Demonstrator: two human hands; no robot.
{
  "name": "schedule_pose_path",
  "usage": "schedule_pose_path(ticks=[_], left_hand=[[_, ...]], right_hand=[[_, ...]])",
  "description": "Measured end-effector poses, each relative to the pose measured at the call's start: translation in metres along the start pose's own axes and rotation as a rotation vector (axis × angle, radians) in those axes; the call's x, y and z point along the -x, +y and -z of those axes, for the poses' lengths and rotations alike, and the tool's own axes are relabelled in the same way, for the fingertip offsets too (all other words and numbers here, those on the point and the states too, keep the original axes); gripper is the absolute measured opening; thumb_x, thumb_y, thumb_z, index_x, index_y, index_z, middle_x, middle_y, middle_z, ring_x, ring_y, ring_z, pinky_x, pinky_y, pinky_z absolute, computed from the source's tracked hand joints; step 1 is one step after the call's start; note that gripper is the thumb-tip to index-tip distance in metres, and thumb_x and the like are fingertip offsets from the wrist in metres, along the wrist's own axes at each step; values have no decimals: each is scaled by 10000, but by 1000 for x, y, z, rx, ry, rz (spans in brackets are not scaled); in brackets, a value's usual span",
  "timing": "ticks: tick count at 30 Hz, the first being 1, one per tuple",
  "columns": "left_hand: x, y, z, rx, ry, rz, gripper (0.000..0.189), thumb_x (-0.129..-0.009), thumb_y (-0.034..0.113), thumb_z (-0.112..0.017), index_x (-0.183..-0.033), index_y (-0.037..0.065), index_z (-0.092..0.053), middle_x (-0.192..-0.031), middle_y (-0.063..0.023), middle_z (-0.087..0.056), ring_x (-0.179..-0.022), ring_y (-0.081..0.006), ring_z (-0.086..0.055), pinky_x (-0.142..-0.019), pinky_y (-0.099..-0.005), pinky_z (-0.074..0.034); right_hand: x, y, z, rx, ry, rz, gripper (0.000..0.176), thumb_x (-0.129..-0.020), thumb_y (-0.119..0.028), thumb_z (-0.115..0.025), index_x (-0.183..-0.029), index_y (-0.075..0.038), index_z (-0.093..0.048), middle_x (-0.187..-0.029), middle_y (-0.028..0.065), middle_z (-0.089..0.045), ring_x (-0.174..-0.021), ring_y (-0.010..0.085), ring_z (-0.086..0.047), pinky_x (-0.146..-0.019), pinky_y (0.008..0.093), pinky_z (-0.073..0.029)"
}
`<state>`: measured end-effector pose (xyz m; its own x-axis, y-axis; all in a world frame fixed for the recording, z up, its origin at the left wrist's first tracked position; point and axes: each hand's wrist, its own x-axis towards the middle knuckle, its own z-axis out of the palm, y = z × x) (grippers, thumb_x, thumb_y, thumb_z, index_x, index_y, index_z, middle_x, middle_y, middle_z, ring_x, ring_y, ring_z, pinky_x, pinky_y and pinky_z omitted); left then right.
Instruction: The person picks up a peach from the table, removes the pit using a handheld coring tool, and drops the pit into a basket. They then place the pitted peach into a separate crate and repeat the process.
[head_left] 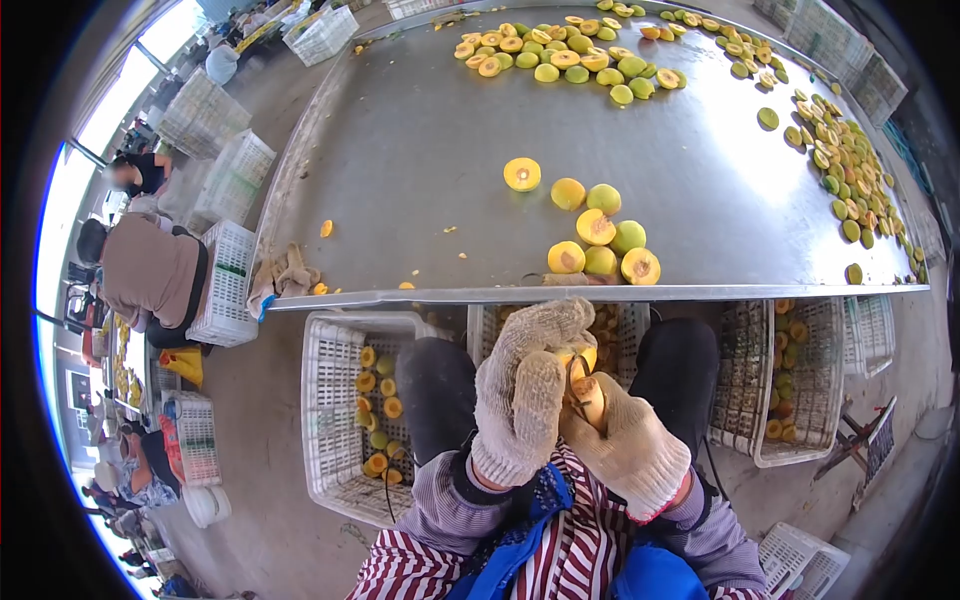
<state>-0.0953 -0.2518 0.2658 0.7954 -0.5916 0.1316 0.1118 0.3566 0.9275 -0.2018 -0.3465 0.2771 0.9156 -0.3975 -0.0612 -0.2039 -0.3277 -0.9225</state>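
Observation:
My left hand (522, 395), in a knitted work glove, is closed round a yellow peach half (587, 356) in front of the table edge. My right hand (632, 440), also gloved, grips the short wooden handle of a pitting knife (590, 402). Its thin, curved metal part meets the fruit; the glove and fingers hide much of the contact. Just beyond my hands, a small group of peach halves (597, 228) lies on the metal table (420, 190), some cut side up and some skin side up.
More peach halves (570, 58) lie at the table's far side, with a long pile (855, 180) along its right. Crates holding halves stand left (325, 420) and right (815, 400) of my legs. Worn gloves (292, 277) rest at the near left corner. Co-workers (150, 265) sit farther left.

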Motion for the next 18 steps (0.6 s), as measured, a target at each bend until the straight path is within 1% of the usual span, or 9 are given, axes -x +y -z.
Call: schedule_pose_path(ticks=[2, 3, 6, 7, 9, 10, 13, 16, 18], left_hand=[[-8, 9, 4, -385, -80, -171, 391, -1049, 299, -514, -1189, -44, -638, -1178, -172, -683, -1057, -227, -657, -937, -352, -511], [-11, 15, 4, -477, -96, -117, 325, -1024, 246, -549, -1153, -30, -664, -1145, -168, -702, -1008, -251, -678, -904, -351, -523], [-14, 21, -3, -391, -131, 13, 397, -1062, 311, -496, -1184, -42, -628, -1148, -149, -693, -976, -219, -681, -868, -339, -533], [-15, 19, -4, -391, -137, 12, 397, -1062, 311, -496, -1184, -42, -628, -1148, -149, -693, -976, -219, -681, -868, -339, -533], [-14, 15, -8, -580, -129, -368, 356, -1062, 275, -480, -1129, -30, -651, -1083, -150, -715, -925, -245, -702, -825, -336, -543], [-16, 18, -10, -578, -132, -368, 356, -1062, 275, -480, -1129, -30, -651, -1083, -150, -715, -925, -245, -702, -825, -336, -543], [-31, 22, -4, -863, -282, -96, 306, -1058, 254, -483, -1064, 30, -691, -984, -135, -733, -853, -288, -722, -762, -352, -558], [-32, 28, -15, -953, -267, -83, 290, -1048, 247, -497, -1027, 51, -709, -988, -122, -736, -838, -288, -725, -739, -360, -561], [-31, 26, -18, -961, -259, -184, 329, -1055, 270, -486, -987, 48, -719, -957, -120, -739, -796, -291, -727, -712, -361, -562]], right_hand=[[-1, -4, 2, -115, -41, -72, 243, -926, -211, -709, -1006, -17, -585, -717, 139, -651, -581, 293, -660, -544, 374, -523], [-1, -7, 4, -230, -83, -141, 237, -942, -204, -691, -1038, -12, -593, -747, 129, -660, -599, 252, -660, -569, 356, -522], [-1, -10, 10, -288, -144, -270, 244, -966, -214, -661, -1101, -20, -600, -776, 70, -656, -631, 141, -619, -581, 294, -497], [-2, -11, 13, -290, -138, -270, 244, -966, -214, -661, -1101, -20, -600, -776, 70, -656, -631, 141, -619, -581, 294, -497], [0, -12, 19, -580, -278, -439, 214, -985, -222, -637, -1074, -33, -593, -749, 14, -620, -603, 81, -567, -544, 252, -457], [-1, -12, 20, -580, -274, -440, 214, -985, -222, -637, -1074, -33, -593, -749, 14, -620, -603, 81, -567, -544, 252, -457], [-3, -14, 21, -544, -265, -506, 159, -995, -211, -613, -1047, -67, -569, -669, -27, -546, -514, 37, -493, -445, 207, -389], [-2, -8, 27, -807, -369, -615, 182, -1000, -239, -612, -1006, -63, -569, -649, -25, -544, -484, 48, -479, -423, 212, -373], [-1, 2, 31, -825, -403, -616, 193, -1000, -240, -613, -1023, -52, -573, -649, -24, -545, -471, 52, -473, -415, 210, -372]])
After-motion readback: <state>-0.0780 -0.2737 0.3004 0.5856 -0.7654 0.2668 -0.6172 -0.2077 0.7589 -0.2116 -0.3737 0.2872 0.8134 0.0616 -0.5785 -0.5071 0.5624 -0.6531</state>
